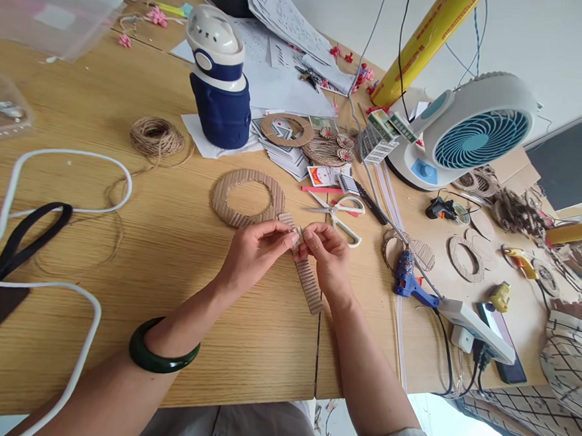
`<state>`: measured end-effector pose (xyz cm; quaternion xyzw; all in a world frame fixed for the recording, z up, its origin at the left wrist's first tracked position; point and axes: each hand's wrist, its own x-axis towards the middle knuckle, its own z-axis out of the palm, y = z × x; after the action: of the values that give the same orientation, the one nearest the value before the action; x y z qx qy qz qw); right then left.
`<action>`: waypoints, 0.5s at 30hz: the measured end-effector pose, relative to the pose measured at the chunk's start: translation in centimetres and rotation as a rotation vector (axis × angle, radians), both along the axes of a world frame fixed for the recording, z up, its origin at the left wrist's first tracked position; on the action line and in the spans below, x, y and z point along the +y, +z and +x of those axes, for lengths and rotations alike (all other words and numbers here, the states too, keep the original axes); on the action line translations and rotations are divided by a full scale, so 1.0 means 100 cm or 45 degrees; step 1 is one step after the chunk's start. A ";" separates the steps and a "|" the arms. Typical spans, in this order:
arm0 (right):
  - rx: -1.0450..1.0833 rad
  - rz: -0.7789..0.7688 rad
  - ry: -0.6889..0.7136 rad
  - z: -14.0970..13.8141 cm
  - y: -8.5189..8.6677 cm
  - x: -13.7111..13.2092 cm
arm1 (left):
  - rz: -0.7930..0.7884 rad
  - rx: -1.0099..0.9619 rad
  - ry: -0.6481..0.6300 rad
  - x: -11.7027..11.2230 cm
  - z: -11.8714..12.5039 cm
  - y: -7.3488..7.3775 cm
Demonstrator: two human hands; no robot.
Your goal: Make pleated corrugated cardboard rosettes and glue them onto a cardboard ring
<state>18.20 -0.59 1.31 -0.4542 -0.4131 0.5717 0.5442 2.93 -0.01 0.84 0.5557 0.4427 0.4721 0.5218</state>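
My left hand (265, 248) and my right hand (329, 257) meet over the table, thumbs and fingertips pinched together. Between them they grip a narrow strip of corrugated cardboard (309, 287), whose lower end slants down toward me. The exact spot under my fingertips is partly hidden. Just beyond my left hand lies a corrugated cardboard ring (223, 196), close to the strip's upper end. Scissors (335, 211) with white handles rest spread apart on the table behind my right hand.
A blue glue gun (406, 279) and a white power strip (477, 331) sit at right. Behind stand a navy bottle (219, 110) and a fan (476, 138). A twine coil (157, 135) and white cable (90, 337) lie left. A person's checked sleeve (573, 360) shows at right.
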 end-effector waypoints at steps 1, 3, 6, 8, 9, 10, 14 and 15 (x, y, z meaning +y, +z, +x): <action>-0.002 0.031 -0.018 -0.001 -0.001 0.000 | -0.024 -0.031 -0.004 0.000 0.001 -0.001; -0.042 0.096 -0.051 -0.002 -0.002 -0.002 | -0.070 -0.088 0.011 0.000 0.002 0.000; -0.136 0.158 -0.048 -0.003 -0.003 -0.004 | -0.114 -0.125 0.081 0.000 0.002 0.002; -0.160 0.163 -0.035 -0.003 -0.002 -0.005 | -0.133 -0.126 0.117 0.000 0.002 0.003; -0.159 0.154 -0.029 -0.003 -0.002 -0.006 | -0.138 -0.125 0.127 0.000 0.002 0.003; -0.150 0.139 -0.024 -0.003 -0.002 -0.006 | -0.138 -0.122 0.130 0.000 0.002 0.003; -0.094 0.093 -0.047 -0.004 -0.004 -0.005 | -0.061 -0.054 0.122 -0.002 0.002 0.003; -0.091 0.092 -0.069 -0.004 -0.004 -0.005 | -0.031 -0.028 0.121 -0.003 0.002 0.003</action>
<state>17.77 -1.12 0.91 -0.4653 -0.4402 0.5249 0.5606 3.12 -0.33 1.14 0.5225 0.4687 0.4970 0.5102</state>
